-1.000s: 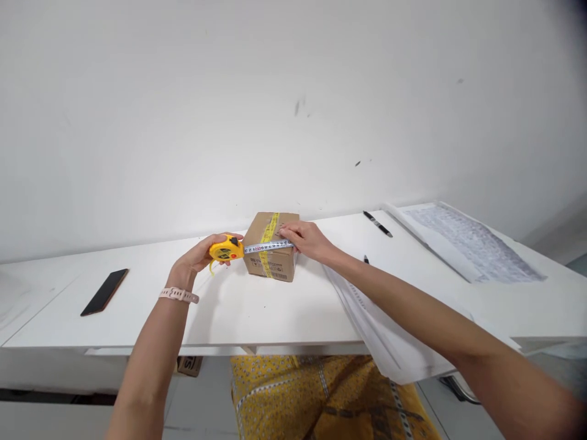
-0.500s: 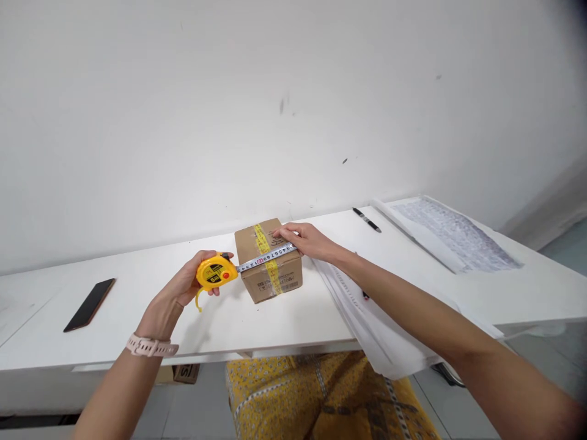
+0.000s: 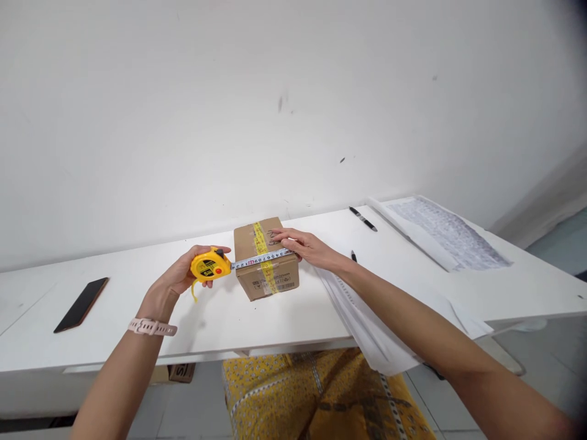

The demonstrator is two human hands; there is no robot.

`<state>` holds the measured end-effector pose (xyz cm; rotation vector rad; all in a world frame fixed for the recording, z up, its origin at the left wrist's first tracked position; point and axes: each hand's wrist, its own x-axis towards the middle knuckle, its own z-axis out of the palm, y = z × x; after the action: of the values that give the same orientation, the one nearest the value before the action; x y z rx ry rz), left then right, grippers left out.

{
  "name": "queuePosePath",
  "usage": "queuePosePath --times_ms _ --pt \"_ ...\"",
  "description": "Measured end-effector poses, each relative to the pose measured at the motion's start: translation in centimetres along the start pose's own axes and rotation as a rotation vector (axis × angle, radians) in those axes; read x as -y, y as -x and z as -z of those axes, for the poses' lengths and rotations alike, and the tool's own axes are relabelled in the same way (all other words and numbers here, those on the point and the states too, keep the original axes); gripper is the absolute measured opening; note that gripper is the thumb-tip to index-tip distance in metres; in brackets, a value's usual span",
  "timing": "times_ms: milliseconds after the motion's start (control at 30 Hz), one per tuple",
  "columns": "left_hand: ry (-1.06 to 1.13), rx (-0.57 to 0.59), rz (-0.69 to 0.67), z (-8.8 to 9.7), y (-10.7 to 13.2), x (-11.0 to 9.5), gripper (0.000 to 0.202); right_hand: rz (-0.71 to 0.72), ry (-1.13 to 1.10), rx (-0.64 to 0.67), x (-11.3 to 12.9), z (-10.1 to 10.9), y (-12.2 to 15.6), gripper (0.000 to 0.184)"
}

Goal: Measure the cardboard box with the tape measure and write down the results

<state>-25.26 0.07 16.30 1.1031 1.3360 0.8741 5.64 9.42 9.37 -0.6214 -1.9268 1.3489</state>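
My left hand grips a yellow tape measure just left of a small cardboard box. Its blade is pulled out across the box's top, along the near edge, with the numbers facing up. At the box's right edge, my right hand holds the blade's end between thumb and fingers, which hide the tip. The fingers also rest on the box top. A strip of yellow printed tape runs over the top and down the front of the box.
A dark phone lies at the left on the white table. Loose papers hang over the front edge beneath my right arm. Behind them are a pen, a second dark pen and a written sheet. The wall borders the back.
The view has shifted slightly. My left hand and the tape measure have edged a little left and up. My right fingers lie flatter on the box, and the second pen now shows beside my right forearm.
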Motion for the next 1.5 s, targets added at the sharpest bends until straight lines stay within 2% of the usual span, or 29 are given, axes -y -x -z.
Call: queuePosePath --times_ms 200,367,633,800,900,967,1067,1167,1367,1500 --pt "-0.08 0.123 -0.044 0.8 -0.5 -0.2 0.044 0.062 0.073 -0.089 -1.4 -0.2 0.4 0.033" --pt "-0.088 0.211 -0.053 1.4 -0.8 0.1 0.046 0.048 0.122 -0.096 -1.7 -0.2 0.3 0.035" --pt "-0.122 0.163 -0.074 1.4 0.2 0.4 0.043 0.078 0.178 -0.1 -1.4 -0.1 0.4 0.035" --pt "-0.135 0.179 -0.069 1.5 0.0 0.5 0.044 0.08 0.216 -0.098 -1.1 -0.1 0.4 0.034" --pt "-0.132 0.19 -0.061 1.6 -0.2 0.5 0.045 0.082 0.389 -0.188 -0.3 -0.1 0.5 0.03" --pt "-0.133 0.195 -0.058 1.6 -0.3 0.4 0.044 0.027 0.599 -0.247 0.4 0.0 0.6 0.036" --pt "-0.154 0.209 -0.054 1.4 -0.3 0.2 0.042 -0.1 0.841 -0.173 1.4 0.1 0.6 0.057" --pt "-0.178 0.217 -0.054 1.1 -0.2 0.0 0.041 -0.15 0.893 -0.06 2.5 0.3 0.3 0.066" --pt "-0.231 0.222 -0.05 0.2 0.4 -0.5 0.045 -0.273 0.785 0.123 4.6 0.9 -0.6 0.057" --pt "-0.224 0.214 -0.053 -0.1 0.6 -0.5 0.048 -0.274 0.772 0.115 4.8 0.9 -0.5 0.057"
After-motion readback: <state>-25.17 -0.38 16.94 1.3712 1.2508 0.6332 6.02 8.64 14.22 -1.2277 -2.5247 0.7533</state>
